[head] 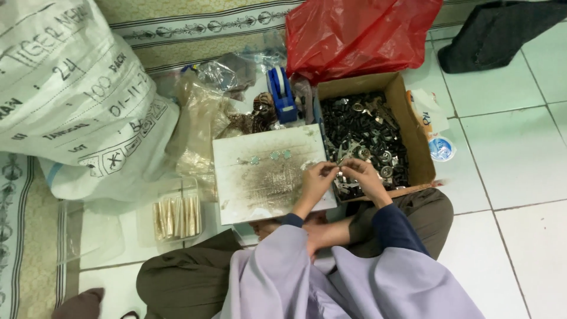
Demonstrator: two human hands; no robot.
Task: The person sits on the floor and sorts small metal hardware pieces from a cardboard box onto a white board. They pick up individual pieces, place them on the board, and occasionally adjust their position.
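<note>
My left hand and my right hand meet at the right edge of a stained white board resting on my lap. Their fingertips pinch a small metal part between them; both hands touch it. Several small round metal pieces lie in a row on the board's far half. Just beyond my right hand is an open cardboard box filled with small black and silver parts.
A big white printed sack is at the left, a red plastic bag behind the box, a blue tape dispenser beside it. Clear plastic bags and a clear tray of tan sticks lie left of the board. White tiled floor at right.
</note>
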